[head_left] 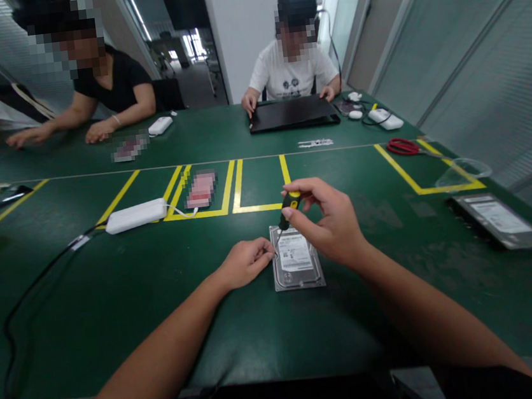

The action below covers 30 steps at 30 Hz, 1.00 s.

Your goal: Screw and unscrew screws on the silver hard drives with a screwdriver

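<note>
A hard drive (297,273) with a white label lies flat on the green table in front of me. My right hand (333,220) is wrapped round a black and yellow screwdriver (289,211), held tilted over the drive. The screwdriver's thin shaft slants down and left to the drive's upper left edge. At that same edge is my left hand (247,263), thumb and fingertips pressed together close to the shaft's tip. Whether a small part is between those fingertips cannot be made out.
A second hard drive (501,220) lies at the right, near red-handled scissors (406,146). Left of centre, a white power bank (136,216) is cabled to a phone (201,189). Across the table, one person holds a black laptop-like panel (292,113); other people sit at the left.
</note>
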{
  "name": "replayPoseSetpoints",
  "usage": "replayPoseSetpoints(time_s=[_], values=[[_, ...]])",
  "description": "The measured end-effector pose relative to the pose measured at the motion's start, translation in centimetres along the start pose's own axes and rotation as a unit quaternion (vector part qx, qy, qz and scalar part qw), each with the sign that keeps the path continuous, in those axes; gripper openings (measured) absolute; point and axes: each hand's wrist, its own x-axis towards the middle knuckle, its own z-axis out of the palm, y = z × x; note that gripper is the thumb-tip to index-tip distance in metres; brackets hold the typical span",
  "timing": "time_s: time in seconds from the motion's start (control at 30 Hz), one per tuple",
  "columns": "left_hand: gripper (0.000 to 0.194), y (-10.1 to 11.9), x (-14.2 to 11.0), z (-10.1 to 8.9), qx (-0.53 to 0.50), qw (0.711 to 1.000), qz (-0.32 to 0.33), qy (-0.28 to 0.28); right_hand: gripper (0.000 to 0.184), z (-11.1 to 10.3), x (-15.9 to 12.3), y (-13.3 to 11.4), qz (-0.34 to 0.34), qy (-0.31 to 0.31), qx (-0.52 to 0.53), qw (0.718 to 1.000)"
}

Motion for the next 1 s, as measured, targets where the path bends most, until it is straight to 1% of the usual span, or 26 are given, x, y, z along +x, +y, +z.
replayPoseSetpoints(time_s=[0.3, 0.5, 0.63, 0.73, 0.87, 1.0], values=[[0.017, 0.5, -0.1, -0.3, 0.036, 0.999, 0.007, -0.008, 0.027, 0.2, 0.0, 0.0, -0.005, -0.014, -0.011, 1.0], [0.016, 0.5, -0.3, -0.3, 0.105, 0.993, 0.044, -0.017, 0.025, 0.5, -0.2, 0.4, -0.032, -0.029, -0.037, 0.998], [0.018, 0.5, -0.4, -0.3, 0.146, 0.988, 0.056, -0.021, 0.024, 0.6, -0.3, 0.5, -0.038, -0.038, -0.034, 0.998], [0.017, 0.7, -0.3, -0.3, 0.118, 0.992, 0.047, -0.015, 0.024, 0.7, -0.3, 0.5, -0.044, -0.047, -0.035, 0.997], [0.016, 0.8, -0.1, -0.3, 0.046, 0.999, 0.012, -0.005, 0.023, 0.9, -0.3, 0.6, -0.059, -0.063, -0.034, 0.996], [0.017, 0.5, 0.1, -0.2, -0.014, 1.0, -0.015, -0.007, 0.023, 1.1, -0.4, 0.7, -0.07, -0.074, -0.031, 0.994]])
